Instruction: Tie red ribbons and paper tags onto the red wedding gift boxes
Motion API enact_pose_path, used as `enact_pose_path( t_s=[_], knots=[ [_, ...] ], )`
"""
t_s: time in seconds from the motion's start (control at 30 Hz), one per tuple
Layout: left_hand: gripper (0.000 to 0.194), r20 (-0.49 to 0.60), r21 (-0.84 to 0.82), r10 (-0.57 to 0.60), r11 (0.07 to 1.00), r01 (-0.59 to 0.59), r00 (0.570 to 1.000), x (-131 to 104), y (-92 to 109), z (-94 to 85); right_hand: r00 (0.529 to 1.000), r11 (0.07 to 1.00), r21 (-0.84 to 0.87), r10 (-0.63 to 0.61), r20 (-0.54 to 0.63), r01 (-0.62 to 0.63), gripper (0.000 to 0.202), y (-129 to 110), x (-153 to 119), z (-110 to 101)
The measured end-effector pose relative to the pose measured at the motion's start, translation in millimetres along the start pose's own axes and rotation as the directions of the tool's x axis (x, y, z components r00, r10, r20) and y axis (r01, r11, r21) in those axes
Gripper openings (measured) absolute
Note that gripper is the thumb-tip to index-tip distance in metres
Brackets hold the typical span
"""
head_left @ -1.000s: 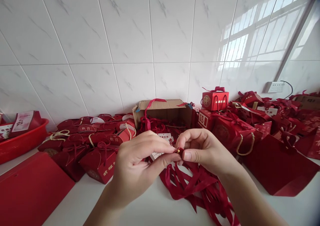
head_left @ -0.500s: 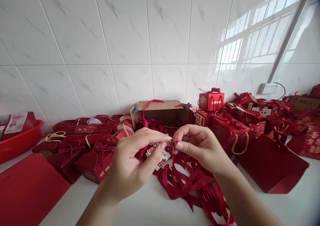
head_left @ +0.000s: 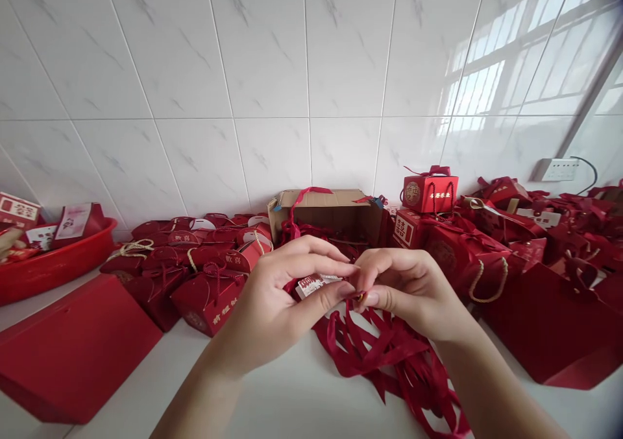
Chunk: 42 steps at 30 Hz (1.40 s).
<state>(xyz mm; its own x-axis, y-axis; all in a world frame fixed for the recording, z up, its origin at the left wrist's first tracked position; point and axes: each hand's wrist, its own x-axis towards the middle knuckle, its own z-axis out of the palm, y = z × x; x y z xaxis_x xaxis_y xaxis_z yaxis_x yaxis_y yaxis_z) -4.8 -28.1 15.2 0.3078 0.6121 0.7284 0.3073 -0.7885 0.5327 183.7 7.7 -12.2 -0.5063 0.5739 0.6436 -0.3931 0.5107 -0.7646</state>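
Observation:
My left hand (head_left: 292,299) and my right hand (head_left: 406,290) meet at the centre, their fingertips touching. Both pinch a small dark red piece with a glint of gold, probably ribbon; its shape is mostly hidden by the fingers. A white tag with red print (head_left: 316,284) shows behind my left thumb. Below and behind my right hand, a tangle of dark red ribbons (head_left: 389,355) spreads over the white table (head_left: 292,400).
A cardboard box (head_left: 321,199) with red ribbons stands against the tiled wall. Red gift boxes (head_left: 209,306) crowd the left, beside a red basin (head_left: 58,267). A small red box (head_left: 428,192) tops a pile on the right; large red bags (head_left: 545,329) lie nearer.
The view has turned slightly left, so the surroundings sit further right. My fingertips have drawn closer together around the small piece, and my left hand covers more of the tag.

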Motion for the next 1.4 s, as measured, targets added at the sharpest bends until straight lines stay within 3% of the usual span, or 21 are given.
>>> enact_pose_path(
  t_s=[0.23,0.47,0.73,0.93,1.13,1.4],
  knots=[
    [0.017,0.06,0.073,0.033,0.997,-0.037,0.998,-2.1,0.7,-3.1,0.997,0.986,-0.147,-0.077,0.032,0.081,0.006,-1.3,0.1,-3.4],
    [0.015,0.07,0.194,0.031,0.98,-0.044,0.997,-1.3,-3.6,-5.3,0.979,0.886,-0.429,-0.203,-0.023,0.174,0.003,4.5,0.6,4.6],
    [0.013,0.214,0.099,-0.055,0.994,0.034,0.975,-0.1,-7.2,-10.3,0.954,0.837,-0.472,-0.3,0.022,0.275,0.006,5.5,2.3,7.4],
    [0.013,0.322,-0.01,-0.083,0.996,0.091,0.943,-0.4,-9.2,-13.3,0.949,0.847,-0.427,-0.294,0.118,0.316,0.009,1.6,1.4,8.4],
    [0.016,0.27,0.054,-0.07,0.997,0.057,0.96,-0.2,-6.2,-10.7,0.931,0.802,-0.477,-0.341,0.127,0.359,0.011,3.1,2.9,9.2],
    [0.017,0.103,0.145,0.077,0.985,-0.091,0.992,-0.2,-8.8,-13.6,0.917,0.764,-0.545,-0.397,0.023,0.344,0.013,2.6,1.0,21.4]
  ],
)
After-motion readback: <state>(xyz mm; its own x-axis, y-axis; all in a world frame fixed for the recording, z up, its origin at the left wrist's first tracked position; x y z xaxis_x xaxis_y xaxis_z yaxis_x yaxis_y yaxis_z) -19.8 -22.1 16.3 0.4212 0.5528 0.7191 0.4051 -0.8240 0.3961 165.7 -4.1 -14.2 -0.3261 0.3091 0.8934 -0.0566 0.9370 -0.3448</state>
